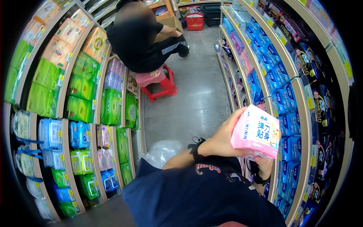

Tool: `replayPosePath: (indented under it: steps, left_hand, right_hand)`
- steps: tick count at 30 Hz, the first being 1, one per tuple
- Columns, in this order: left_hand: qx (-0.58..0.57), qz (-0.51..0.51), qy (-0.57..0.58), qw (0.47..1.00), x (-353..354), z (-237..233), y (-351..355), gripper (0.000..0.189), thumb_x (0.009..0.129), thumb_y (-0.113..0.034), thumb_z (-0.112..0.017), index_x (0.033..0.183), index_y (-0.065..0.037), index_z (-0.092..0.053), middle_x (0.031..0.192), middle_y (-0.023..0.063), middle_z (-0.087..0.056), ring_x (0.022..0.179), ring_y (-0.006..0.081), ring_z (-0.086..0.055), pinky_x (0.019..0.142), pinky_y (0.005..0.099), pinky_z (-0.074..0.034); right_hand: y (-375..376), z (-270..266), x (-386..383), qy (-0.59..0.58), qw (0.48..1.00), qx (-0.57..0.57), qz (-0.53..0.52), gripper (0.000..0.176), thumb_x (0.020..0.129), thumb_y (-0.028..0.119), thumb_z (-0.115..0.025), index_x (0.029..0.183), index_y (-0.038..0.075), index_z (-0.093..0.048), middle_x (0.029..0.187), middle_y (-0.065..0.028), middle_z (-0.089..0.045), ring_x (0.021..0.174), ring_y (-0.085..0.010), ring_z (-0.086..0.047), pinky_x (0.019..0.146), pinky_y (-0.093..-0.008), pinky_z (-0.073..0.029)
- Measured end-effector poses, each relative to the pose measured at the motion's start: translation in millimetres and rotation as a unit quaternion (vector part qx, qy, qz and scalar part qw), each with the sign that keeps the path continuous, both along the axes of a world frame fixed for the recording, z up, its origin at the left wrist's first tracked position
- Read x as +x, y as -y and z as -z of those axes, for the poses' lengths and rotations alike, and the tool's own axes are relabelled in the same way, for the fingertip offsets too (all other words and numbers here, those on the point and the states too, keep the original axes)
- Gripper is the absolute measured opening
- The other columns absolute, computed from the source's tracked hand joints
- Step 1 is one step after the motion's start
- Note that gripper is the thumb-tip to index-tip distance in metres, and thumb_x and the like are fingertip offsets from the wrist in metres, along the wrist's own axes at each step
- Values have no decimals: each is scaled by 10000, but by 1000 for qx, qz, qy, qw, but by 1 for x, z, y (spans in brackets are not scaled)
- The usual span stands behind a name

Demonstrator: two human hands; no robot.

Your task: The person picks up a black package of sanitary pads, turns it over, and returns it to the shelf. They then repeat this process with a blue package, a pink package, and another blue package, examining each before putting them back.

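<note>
A pink and white package point(255, 132) with blue lettering is held up in front of the right-hand shelves. My left hand point(225, 138) grips its left side, fingers wrapped behind it. From below, my right hand point(264, 165) holds the package's lower edge, its fingers partly hidden by it. Both wrists wear dark bands. Just right of the package are blue packs point(290, 145) on a shelf.
Shelves of green packs point(81, 87) and wipes point(81, 162) line the left. Another person point(132, 41) sits on a red stool point(160, 85) in the aisle. Clear plastic point(162, 151) lies on the floor point(189, 102); a red bag point(194, 22) stands farther back.
</note>
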State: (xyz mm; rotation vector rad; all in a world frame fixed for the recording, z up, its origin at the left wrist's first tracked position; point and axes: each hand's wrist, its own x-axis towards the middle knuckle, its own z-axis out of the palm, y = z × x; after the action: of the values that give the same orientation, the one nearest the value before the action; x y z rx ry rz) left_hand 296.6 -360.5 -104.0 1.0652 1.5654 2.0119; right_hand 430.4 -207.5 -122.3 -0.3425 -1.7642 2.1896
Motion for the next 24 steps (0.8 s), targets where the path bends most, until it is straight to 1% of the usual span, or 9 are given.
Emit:
replayPosePath:
  steps: [1, 6, 8, 9, 11, 15, 20, 21, 24]
  left_hand:
    - [-5, 2, -4, 1000, 0, -2, 0, 1083, 558, -324, -853, 1386, -4, -232, 1284, 183, -429, 1217, 298, -436, 997, 373, -356]
    - [2, 31, -26, 999, -4, -4, -1, 1109, 550, -339, -849, 1392, 1, -212, 1314, 201, -385, 1226, 323, -412, 1010, 387, -339]
    - [-12, 36, -82, 996, -7, -9, -2, 1143, 560, -264, -861, 1407, 17, -147, 1323, 161, -342, 1267, 247, -342, 1039, 354, -287]
    - [-11, 33, -83, 996, -6, -11, -2, 1143, 560, -264, -861, 1407, 17, -147, 1323, 161, -342, 1267, 247, -342, 1039, 354, -287]
    - [20, -29, -127, 991, -6, -15, -1, 1092, 587, -320, -825, 1394, 38, -182, 1331, 180, -315, 1276, 279, -325, 1044, 361, -275]
    - [-36, -19, -166, 985, -11, -17, 6, 1028, 629, -363, -782, 1397, 24, -219, 1320, 192, -327, 1269, 304, -334, 1041, 359, -279]
    - [-95, -4, -26, 995, -16, -17, 5, 907, 743, -349, -707, 1434, -41, -207, 1306, 209, -355, 1250, 327, -367, 1043, 355, -282]
    - [-95, -6, -30, 995, -16, -16, 3, 907, 743, -349, -707, 1434, -41, -207, 1306, 209, -355, 1250, 327, -367, 1043, 355, -282]
    - [-113, -21, -65, 991, -16, -7, 1, 872, 796, -377, -666, 1443, -60, -176, 1315, 235, -348, 1232, 364, -404, 1025, 387, -322]
  right_hand:
    - [-3, 4, 3, -19, 999, 44, -15, 1117, 605, 372, -833, 1391, -6, -134, 1316, -173, -378, 1212, -256, -424, 1003, -375, -376]
    - [-15, 9, 10, -8, 999, 40, -31, 1090, 623, 395, -808, 1391, -9, -148, 1316, -172, -382, 1210, -254, -427, 1000, -373, -376]
    - [-16, 10, 10, -5, 999, 29, -23, 1079, 630, 404, -797, 1391, -11, -154, 1316, -172, -383, 1210, -254, -428, 998, -371, -375]
    - [-16, 11, 10, -2, 1000, 24, -19, 1074, 634, 409, -792, 1391, -12, -156, 1317, -172, -384, 1209, -253, -428, 998, -371, -375]
    - [-18, 13, 11, 3, 1000, 15, -12, 1064, 641, 418, -782, 1390, -13, -162, 1317, -172, -386, 1209, -253, -429, 996, -370, -375]
    - [-25, 22, 11, 12, 1000, -13, -2, 1045, 656, 437, -762, 1390, -17, -173, 1317, -171, -389, 1207, -252, -431, 994, -368, -375]
    - [-33, 36, 9, 14, 998, -56, 25, 1022, 674, 459, -736, 1390, -20, -187, 1317, -170, -393, 1205, -250, -434, 990, -365, -375]
    - [-28, 25, 3, 7, 1000, -5, 20, 889, 753, 487, -615, 1373, -39, -256, 1304, -169, -429, 1181, -245, -463, 974, -353, -378]
    - [-31, 33, -2, 10, 996, -68, 60, 777, 812, 435, -559, 1358, -47, -291, 1273, -168, -474, 1137, -241, -503, 966, -345, -385]
